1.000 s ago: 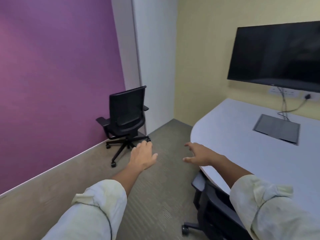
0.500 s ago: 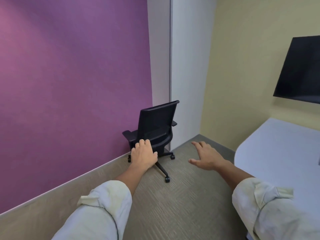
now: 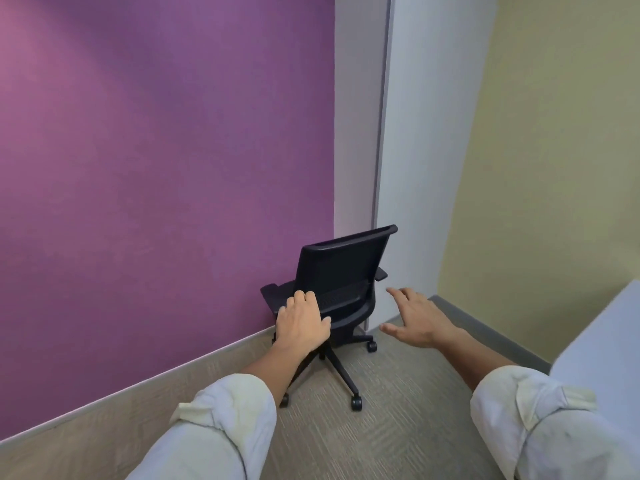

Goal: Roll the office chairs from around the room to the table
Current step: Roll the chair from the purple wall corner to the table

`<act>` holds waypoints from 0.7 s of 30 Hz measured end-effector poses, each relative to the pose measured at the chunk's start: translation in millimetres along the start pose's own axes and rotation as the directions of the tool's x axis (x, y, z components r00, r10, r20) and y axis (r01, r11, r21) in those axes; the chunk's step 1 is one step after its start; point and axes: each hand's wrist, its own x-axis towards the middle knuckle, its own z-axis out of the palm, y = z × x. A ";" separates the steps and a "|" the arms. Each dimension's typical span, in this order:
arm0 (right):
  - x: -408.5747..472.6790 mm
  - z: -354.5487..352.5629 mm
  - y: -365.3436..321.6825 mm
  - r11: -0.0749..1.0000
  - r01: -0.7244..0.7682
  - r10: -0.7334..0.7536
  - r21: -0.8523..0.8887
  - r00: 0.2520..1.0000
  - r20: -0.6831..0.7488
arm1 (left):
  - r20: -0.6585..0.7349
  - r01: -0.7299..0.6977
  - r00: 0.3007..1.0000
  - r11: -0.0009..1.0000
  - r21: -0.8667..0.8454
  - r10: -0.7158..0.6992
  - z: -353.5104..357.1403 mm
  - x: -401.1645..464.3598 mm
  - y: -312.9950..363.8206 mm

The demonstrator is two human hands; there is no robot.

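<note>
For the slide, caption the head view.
Both bare hands, left and right, reach toward a black office chair beside the purple wall.

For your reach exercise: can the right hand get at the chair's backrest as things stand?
Probably yes: the right hand is open and empty, and only bare floor separates it from the backrest.

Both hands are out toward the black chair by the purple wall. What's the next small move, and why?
Probably step closer and take hold of the backrest's top edge. Both the left hand and right hand are open and look short of the office chair, whose back faces the camera.
</note>
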 end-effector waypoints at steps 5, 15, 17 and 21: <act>80.6 -6.2 30.7 1.000 0.015 -0.015 0.012 1.000 0.004 | -0.032 0.061 0.998 0.998 -0.018 -0.062 9.3 80.8 9.8; 215.6 1.8 77.3 1.000 0.029 -0.029 0.008 0.999 0.023 | -0.048 0.048 0.998 0.999 -0.003 -0.048 58.8 218.0 11.5; 244.2 5.2 84.1 1.000 0.017 -0.016 -0.013 1.000 0.017 | -0.038 0.033 0.999 0.999 -0.018 -0.034 70.3 249.5 9.9; 311.1 12.0 92.2 0.994 0.020 -0.019 -0.103 1.000 0.014 | -0.042 0.012 0.999 0.995 -0.101 -0.016 89.2 313.8 6.6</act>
